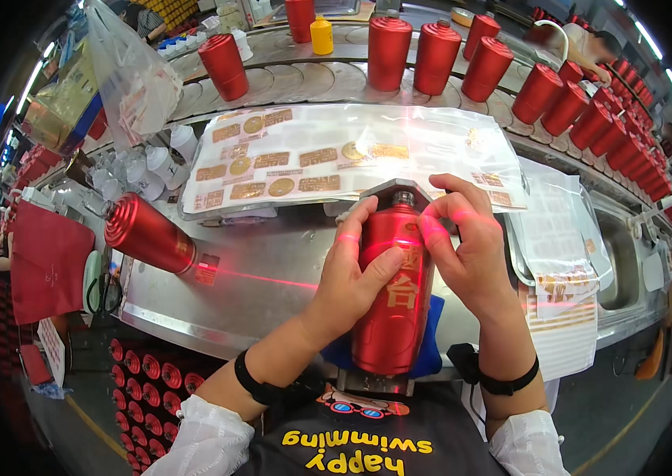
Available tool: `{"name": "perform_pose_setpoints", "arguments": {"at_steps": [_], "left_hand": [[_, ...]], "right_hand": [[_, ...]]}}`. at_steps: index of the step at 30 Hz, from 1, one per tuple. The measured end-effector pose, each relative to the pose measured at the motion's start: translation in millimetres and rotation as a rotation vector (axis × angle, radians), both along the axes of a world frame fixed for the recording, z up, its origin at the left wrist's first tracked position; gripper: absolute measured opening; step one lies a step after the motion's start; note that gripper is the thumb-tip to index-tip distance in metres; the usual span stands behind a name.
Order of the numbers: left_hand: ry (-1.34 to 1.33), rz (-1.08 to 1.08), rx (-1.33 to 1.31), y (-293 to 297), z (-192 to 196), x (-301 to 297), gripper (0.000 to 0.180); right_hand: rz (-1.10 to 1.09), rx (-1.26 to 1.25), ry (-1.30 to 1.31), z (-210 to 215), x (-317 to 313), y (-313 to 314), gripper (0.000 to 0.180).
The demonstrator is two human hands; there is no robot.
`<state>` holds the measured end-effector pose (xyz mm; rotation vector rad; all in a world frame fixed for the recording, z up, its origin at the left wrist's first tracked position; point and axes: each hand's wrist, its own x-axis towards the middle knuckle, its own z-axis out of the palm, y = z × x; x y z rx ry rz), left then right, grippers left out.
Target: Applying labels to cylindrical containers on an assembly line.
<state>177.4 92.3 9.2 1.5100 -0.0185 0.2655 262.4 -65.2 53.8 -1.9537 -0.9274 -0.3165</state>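
A bare strip of tabletop (pixel 272 293) lies open left of the red bottle (pixel 394 293) that both hands clasp. Further left of that bottle a second red bottle (pixel 149 235) lies on its side, blocking that way. Beyond it, label sheets (pixel 312 163) cover the surface; behind them stand upright red bottles (pixel 431 55).

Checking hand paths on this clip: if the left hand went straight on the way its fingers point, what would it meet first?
The left hand lies on the red bottle, fingers aimed up and away toward the bottle's neck. Straight on, it would probably first meet the clear sheet of gold labels lying beyond the bottle, though depth is hard to judge here.
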Motion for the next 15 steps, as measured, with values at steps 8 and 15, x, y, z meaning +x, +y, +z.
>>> {"name": "perform_pose_setpoints", "arguments": {"at_steps": [8,15], "left_hand": [[0.004,0.006,0.014,1.0,-2.0,0.9,0.072],[0.002,0.008,0.064,-0.4,-2.6,1.6,0.072]], "right_hand": [[-0.024,-0.025,0.026,-1.3,-0.1,1.5,0.01],[-0.052,-0.027,0.021,-0.4,-0.4,-2.5,0.012]]}}
